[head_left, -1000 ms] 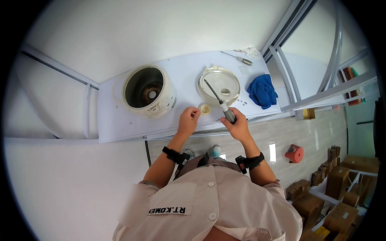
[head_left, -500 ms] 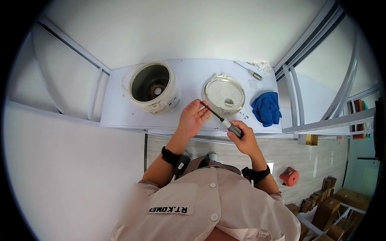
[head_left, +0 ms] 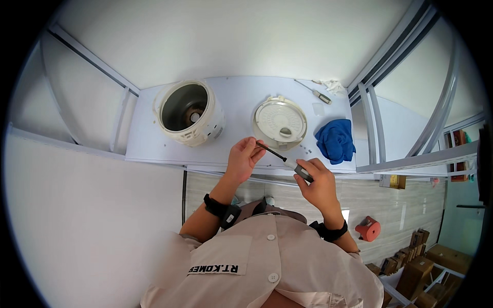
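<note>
My right hand point(head_left: 318, 186) is wrapped round the grey handle of a screwdriver point(head_left: 273, 153), whose dark shaft slants up to the left. At the shaft's tip, the thumb and fingers of my left hand point(head_left: 242, 160) are pinched together. Whether a tiny part sits between them is too small to tell. Just beyond my hands lies a round cream lid point(head_left: 282, 119) with a small oval opening, its ribbed face up. To the left stands a cream rice cooker body point(head_left: 209, 132), open at the top, with a dark grey inside.
On the white table point(head_left: 237, 92) lie a blue cloth point(head_left: 335, 142), several small bits point(head_left: 306, 150), a clear flat piece point(head_left: 318, 109), another screwdriver point(head_left: 321, 96) and crumpled white tissue point(head_left: 336, 87). Metal frames flank both sides. A red stool point(head_left: 368, 229) and cardboard boxes point(head_left: 417, 271) stand lower right.
My right hand has shifted slightly right and down and turned round the handle. My left fingers have closed in at the screwdriver's tip, where they were more spread before.
</note>
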The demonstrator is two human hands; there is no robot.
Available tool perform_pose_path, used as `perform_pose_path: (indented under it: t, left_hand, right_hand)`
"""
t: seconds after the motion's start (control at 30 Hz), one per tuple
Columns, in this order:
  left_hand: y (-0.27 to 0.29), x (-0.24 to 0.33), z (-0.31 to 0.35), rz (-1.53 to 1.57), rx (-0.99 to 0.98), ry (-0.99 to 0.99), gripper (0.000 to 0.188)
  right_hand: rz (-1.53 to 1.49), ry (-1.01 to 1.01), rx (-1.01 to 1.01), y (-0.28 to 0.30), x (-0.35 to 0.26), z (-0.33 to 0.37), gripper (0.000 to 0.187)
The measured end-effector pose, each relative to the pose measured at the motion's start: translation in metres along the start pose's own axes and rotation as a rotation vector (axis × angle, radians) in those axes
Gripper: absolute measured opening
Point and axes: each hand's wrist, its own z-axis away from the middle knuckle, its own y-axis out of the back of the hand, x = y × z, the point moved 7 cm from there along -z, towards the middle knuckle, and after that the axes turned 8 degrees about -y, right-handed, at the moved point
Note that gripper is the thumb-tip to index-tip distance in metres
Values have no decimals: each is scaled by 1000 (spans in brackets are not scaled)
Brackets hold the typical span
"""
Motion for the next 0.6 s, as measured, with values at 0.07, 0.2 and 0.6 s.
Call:
perform_pose_path:
  t: [0.07,0.2,0.6]
  left_hand:
    - [0,1,2,-79,36,-29,16]
    - [6,5,4,-45,45,-74,18]
    - [64,50,23,47,199,-106,20]
  right_hand:
    - [17,64,34,2,-4,0,41]
    - [-207,41,-82,-5,-5,-2,49]
    - [-468,-231,-356,-70,-19,5,65]
